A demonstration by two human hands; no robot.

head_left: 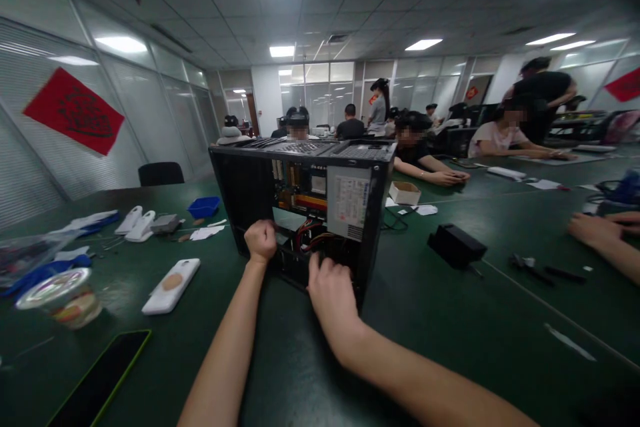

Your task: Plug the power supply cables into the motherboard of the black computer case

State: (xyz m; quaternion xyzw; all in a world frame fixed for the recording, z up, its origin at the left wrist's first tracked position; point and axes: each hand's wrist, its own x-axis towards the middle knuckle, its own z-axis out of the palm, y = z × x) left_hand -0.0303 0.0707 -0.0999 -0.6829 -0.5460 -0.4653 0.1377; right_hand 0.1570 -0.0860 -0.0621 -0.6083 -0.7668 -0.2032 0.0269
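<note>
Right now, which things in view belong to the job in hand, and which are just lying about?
In the job, judging by hand position:
PC case
its power supply
its cables
left hand
right hand

Apparently lying about:
cup
green-edged phone
blue tray
perhaps black box

Left hand's fingertips hidden, green-edged phone (100,380) cut off below

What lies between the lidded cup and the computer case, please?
A white rectangular item with a round tan patch lies there in the head view.
</note>
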